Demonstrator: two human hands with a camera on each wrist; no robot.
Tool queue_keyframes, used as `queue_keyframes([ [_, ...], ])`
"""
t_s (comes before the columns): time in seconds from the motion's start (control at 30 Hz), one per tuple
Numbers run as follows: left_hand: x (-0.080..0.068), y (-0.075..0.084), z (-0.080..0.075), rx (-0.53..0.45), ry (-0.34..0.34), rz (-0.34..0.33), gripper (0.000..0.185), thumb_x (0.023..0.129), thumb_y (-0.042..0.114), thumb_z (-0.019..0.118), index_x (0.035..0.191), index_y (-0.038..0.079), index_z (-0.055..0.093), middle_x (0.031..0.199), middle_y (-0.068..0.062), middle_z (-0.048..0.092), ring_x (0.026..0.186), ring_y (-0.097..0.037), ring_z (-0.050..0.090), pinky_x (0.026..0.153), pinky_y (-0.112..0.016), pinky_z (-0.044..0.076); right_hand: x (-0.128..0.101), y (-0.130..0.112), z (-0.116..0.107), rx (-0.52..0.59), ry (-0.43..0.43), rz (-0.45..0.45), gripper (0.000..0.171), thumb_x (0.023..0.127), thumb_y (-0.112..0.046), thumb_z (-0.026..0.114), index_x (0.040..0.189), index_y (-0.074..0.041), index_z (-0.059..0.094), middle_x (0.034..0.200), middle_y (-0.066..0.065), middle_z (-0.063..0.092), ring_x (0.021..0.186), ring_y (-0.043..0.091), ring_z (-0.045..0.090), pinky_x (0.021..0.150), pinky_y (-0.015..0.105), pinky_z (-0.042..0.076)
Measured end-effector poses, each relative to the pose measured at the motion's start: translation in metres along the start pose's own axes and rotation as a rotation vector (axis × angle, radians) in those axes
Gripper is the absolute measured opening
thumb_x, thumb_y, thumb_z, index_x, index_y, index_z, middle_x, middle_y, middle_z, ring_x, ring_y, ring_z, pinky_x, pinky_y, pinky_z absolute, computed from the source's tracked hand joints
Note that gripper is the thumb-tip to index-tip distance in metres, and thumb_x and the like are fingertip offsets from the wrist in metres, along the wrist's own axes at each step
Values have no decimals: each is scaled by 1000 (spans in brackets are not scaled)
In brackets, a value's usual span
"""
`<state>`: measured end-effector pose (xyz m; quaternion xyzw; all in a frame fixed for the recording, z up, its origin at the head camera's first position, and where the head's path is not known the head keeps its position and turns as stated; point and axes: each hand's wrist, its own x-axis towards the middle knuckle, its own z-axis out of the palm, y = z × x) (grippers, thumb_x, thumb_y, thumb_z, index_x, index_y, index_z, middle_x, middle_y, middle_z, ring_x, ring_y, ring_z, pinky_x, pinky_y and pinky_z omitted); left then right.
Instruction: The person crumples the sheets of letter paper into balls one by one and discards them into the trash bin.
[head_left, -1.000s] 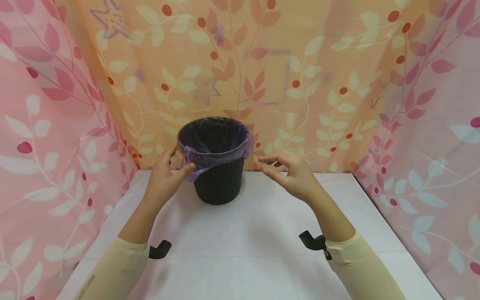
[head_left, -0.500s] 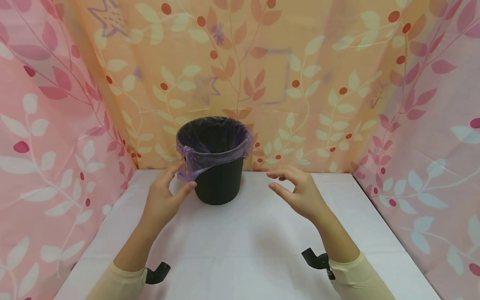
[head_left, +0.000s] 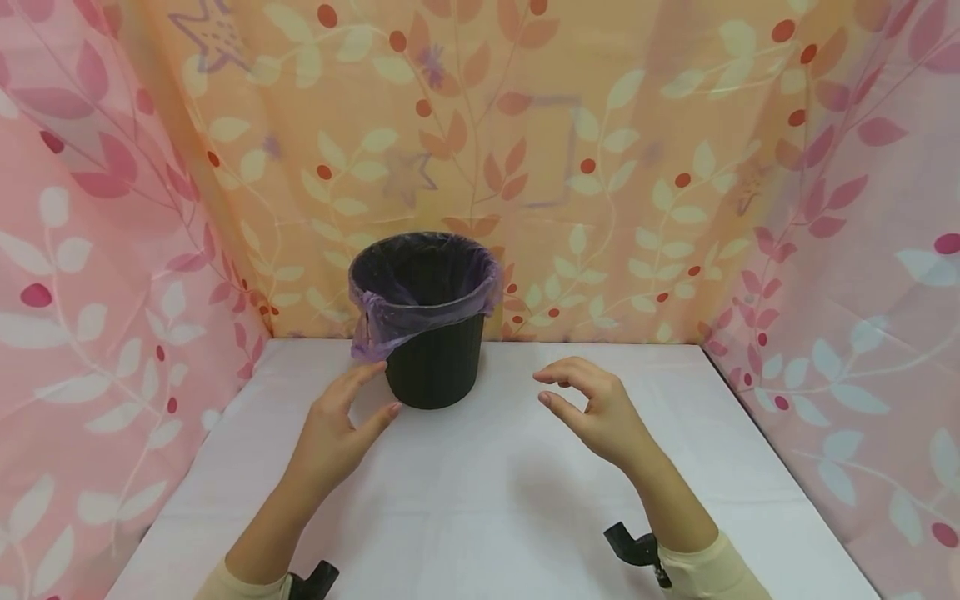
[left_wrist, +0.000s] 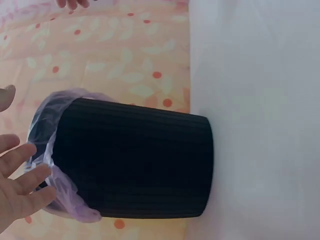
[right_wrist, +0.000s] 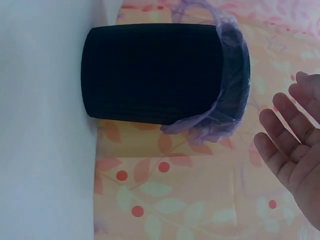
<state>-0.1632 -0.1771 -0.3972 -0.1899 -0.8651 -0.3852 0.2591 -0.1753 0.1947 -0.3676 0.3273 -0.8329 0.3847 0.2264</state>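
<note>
A small black ribbed bin (head_left: 437, 358) (left_wrist: 135, 160) (right_wrist: 150, 72) stands at the back of the white table (head_left: 480, 500). A purple plastic liner (head_left: 390, 321) (left_wrist: 65, 200) (right_wrist: 225, 110) is folded over its rim, with a loose flap hanging on the bin's left side. My left hand (head_left: 341, 425) (left_wrist: 17, 185) hovers just in front and left of the bin, fingers relaxed, touching nothing. On the other side, apart from the bin, my right hand (head_left: 592, 408) (right_wrist: 295, 145) floats with loosely curled fingers and holds nothing.
Curtains printed with leaves and berries close the table in: orange at the back (head_left: 525, 150), pink on the left (head_left: 97, 275) and right (head_left: 855, 275). The white table surface stretches toward me in front of the bin.
Both hands have drawn back from the bin toward me and lower. The left hand has let go of the liner's hanging flap, which now droops free.
</note>
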Motion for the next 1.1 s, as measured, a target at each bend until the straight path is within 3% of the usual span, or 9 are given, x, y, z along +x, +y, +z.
queue_keyframes([
  [0.37, -16, -9, 8, 43, -153, -19, 55, 87, 28, 84, 137, 15, 65, 139, -2, 64, 132, -26, 58, 109, -51, 47, -20, 17, 14, -32, -24, 34, 28, 92, -12, 78, 117, -22, 74, 113, -8, 71, 99, 11, 66, 80, 28, 57],
  [0.83, -35, -34, 4, 139, -196, -22, 49, 89, 33, 82, 133, 16, 68, 132, -3, 68, 125, -27, 61, 104, -53, 50, -39, 31, 17, -122, -63, 47, 27, 92, -14, 77, 118, -22, 73, 116, -9, 71, 109, 11, 66, 89, 34, 58],
  [1.1, -37, -47, -7, 190, -208, -24, 44, 90, 33, 81, 130, 17, 70, 130, -2, 69, 124, -27, 61, 104, -52, 50, -45, 38, 12, -259, -77, 49, 28, 91, -18, 79, 118, -20, 73, 117, -11, 69, 112, 12, 65, 91, 36, 58],
])
